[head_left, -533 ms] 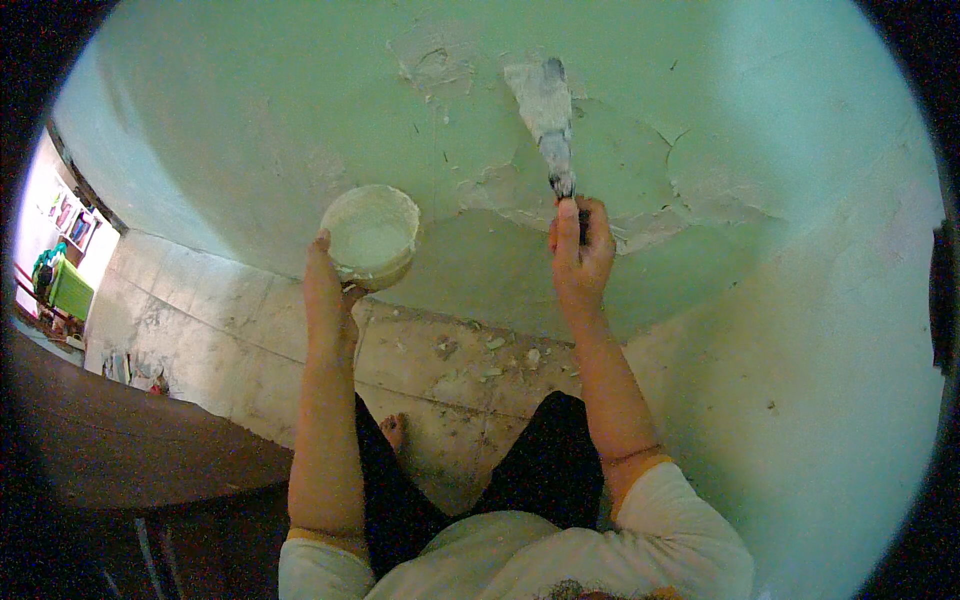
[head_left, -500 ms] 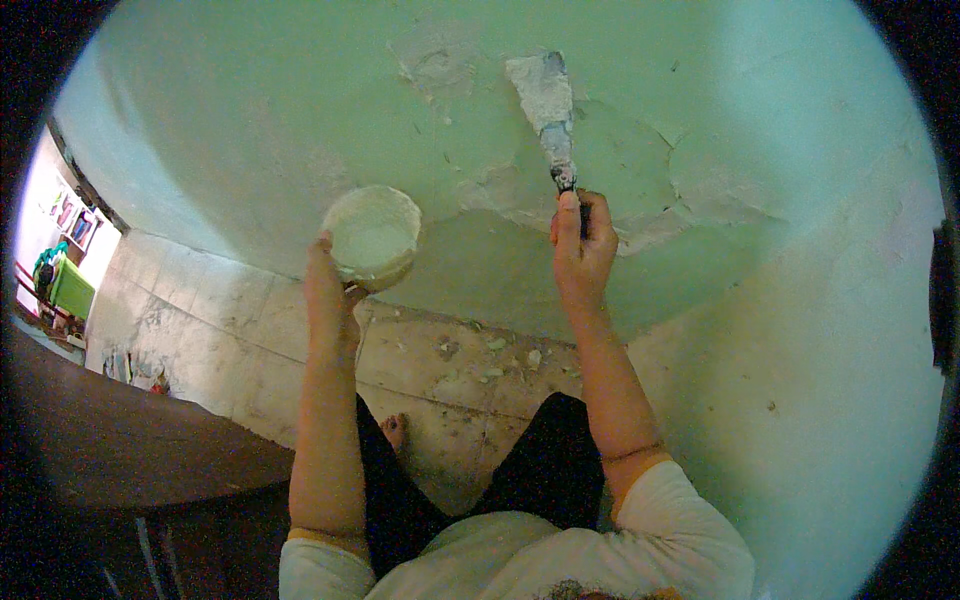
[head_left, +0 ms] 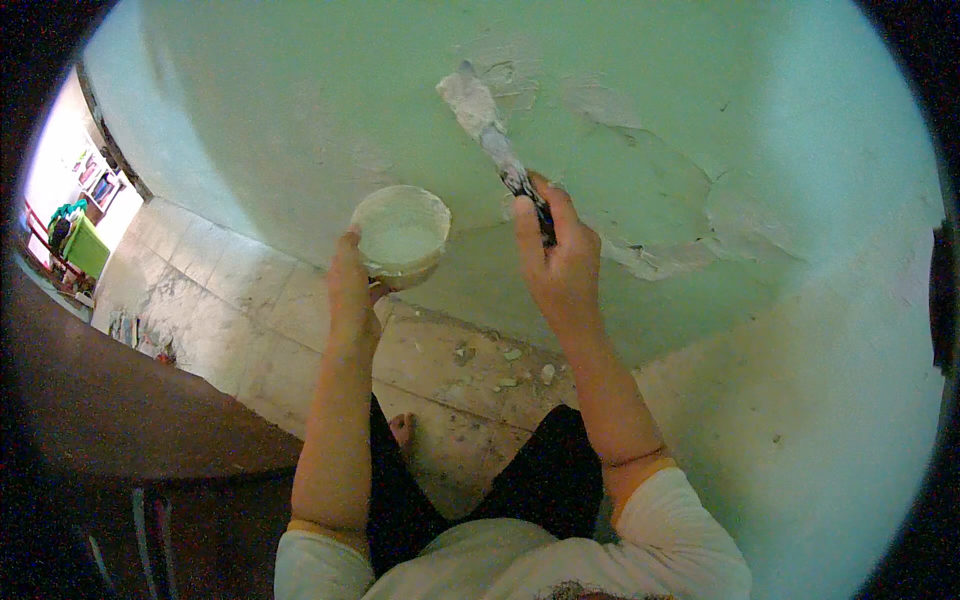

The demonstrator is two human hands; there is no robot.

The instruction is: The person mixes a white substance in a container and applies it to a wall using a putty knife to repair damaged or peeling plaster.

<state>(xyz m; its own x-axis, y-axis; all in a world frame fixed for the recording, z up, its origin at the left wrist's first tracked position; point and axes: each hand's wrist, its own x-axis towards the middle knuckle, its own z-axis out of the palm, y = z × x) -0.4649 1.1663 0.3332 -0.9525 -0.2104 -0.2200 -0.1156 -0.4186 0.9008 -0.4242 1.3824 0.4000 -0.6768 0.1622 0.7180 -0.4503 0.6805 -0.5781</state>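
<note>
One flaking green wall (head_left: 650,165) stands behind the scraper (head_left: 488,130), above littered floor (head_left: 225,305).

No lettering, label, number or sign can be read here, neither on the round tub (head_left: 420,276) at the left nor on the putty knife (head_left: 488,132) to its right, while the small coloured items (head_left: 103,187) at the far left are too blurred to tell.
</note>
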